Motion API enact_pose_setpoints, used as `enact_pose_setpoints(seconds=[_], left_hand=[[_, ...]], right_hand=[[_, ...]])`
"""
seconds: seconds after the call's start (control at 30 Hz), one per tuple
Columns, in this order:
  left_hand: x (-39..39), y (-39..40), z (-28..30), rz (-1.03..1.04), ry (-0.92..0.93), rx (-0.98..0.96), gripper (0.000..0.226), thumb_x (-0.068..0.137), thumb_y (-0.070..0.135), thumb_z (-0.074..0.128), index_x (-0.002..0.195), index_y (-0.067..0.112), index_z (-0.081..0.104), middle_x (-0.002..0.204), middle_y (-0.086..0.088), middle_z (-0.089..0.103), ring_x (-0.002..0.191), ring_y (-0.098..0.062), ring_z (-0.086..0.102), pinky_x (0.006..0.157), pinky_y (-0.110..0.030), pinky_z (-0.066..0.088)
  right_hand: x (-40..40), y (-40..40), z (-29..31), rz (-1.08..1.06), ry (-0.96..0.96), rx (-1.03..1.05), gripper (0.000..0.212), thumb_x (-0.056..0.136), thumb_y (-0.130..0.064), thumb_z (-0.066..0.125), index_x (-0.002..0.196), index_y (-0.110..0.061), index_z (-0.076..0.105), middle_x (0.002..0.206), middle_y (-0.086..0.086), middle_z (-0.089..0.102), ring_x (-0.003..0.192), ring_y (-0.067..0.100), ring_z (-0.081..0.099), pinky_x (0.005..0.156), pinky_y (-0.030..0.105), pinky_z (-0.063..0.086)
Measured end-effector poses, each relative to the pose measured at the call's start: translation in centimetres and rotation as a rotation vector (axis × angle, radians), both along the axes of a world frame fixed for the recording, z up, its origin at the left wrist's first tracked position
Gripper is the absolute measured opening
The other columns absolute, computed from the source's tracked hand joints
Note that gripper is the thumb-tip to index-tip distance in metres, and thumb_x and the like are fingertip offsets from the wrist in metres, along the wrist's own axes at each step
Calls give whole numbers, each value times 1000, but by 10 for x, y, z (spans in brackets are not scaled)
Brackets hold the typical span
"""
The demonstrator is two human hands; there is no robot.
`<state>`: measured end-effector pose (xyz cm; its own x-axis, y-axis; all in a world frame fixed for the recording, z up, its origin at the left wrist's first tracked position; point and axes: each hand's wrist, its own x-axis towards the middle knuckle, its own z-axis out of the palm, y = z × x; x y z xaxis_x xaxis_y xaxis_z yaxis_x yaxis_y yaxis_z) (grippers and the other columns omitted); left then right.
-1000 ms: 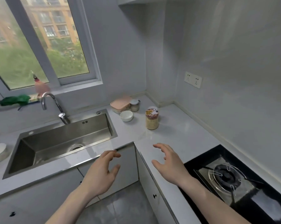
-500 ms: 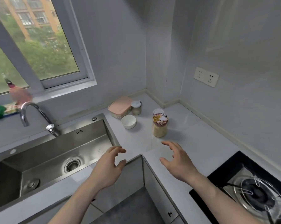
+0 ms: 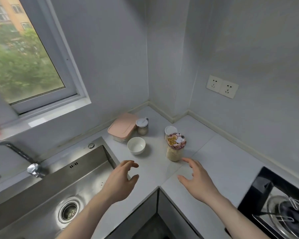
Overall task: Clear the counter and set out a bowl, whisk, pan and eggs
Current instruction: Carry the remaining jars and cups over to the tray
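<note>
On the white corner counter (image 3: 219,157) stand a small white bowl (image 3: 136,145), a pink-lidded box (image 3: 122,128), a small glass jar with a white lid (image 3: 142,126), and a tall jar of grains with a cartoon lid (image 3: 176,146); another white-lidded jar (image 3: 170,130) sits right behind it. My left hand (image 3: 121,181) hovers over the counter just below the bowl, fingers loosely curled and holding nothing. My right hand (image 3: 198,181) hovers with fingers spread, its fingertips close to the tall jar's base, not touching it.
A steel sink (image 3: 47,192) with a faucet (image 3: 16,159) lies to the left. A black gas hob (image 3: 281,206) occupies the lower right. A double wall socket (image 3: 222,86) is on the right wall, a window (image 3: 24,54) on the left one.
Both hands have reached forward toward the items in the corner, and my view has moved closer and turned right, so the sink's left part is out of frame.
</note>
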<state>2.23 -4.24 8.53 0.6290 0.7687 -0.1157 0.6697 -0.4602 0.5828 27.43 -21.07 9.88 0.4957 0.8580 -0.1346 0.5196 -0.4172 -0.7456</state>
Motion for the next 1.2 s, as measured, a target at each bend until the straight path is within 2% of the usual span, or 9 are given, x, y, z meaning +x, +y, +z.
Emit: enact_pose_setpoints(seconds=[0.1,0.23,0.37,0.53,0.67,0.77,0.97,1.1,1.2], left_hand=[[14,25,-9,24,1,-30,31,95,38,59,126,38,57,138,21,48,121,-4,55,98,-27,47],[28,48,-15,58,6,-60,31,95,36,60,126,36,57,135,21,49,120,-4,55,98,-26,47],[32,69,-24,104,25,-71,31,94,36,61,125,36,58,134,22,49,118,-4,56,96,-25,46],[29,87,-38,149,44,-109,29,93,33,63,122,35,61,130,21,51,114,-3,57,93,-24,47],[37,111,-53,150,64,-149,29,93,33,64,122,35,61,132,17,52,112,-6,59,89,-22,46],[50,135,-64,166,68,-184,31,92,30,66,123,29,63,136,11,51,112,-11,60,86,-22,45],[75,182,-100,192,178,-235,48,88,27,66,135,24,56,154,1,33,100,-16,61,95,-30,49],[84,195,-124,183,248,-276,58,84,28,66,140,27,50,165,-6,14,110,-25,65,96,-31,48],[87,201,-140,167,281,-307,60,83,26,66,141,27,50,167,-8,9,116,-28,64,94,-30,48]], right_hand=[[19,20,-3,-6,-1,16,58,90,-28,70,143,-34,46,132,-22,42,119,-4,42,108,22,38],[42,47,-8,-7,30,66,57,89,-22,72,139,-37,48,132,-22,44,121,-2,44,109,26,40],[57,75,-21,18,30,55,57,88,-23,73,139,-33,49,133,-19,46,121,-3,43,99,18,33],[69,103,-34,19,15,45,58,83,-22,78,136,-27,54,133,-14,50,125,4,49,102,17,35],[81,121,-35,-38,32,58,64,80,-31,83,137,-29,52,134,-17,45,124,3,47,105,22,38],[90,132,-37,-77,20,46,74,75,-36,84,140,-29,51,140,-16,44,129,6,44,104,21,34],[101,162,-42,-89,-39,-85,89,71,-43,84,148,-34,40,147,-11,35,135,18,37,101,22,31],[103,181,-56,-43,-41,-258,106,71,-48,81,158,-33,23,157,-7,20,142,25,27,110,28,31],[100,193,-72,-38,-76,-354,112,64,-54,78,158,-36,19,157,-9,16,139,28,28,112,34,36]])
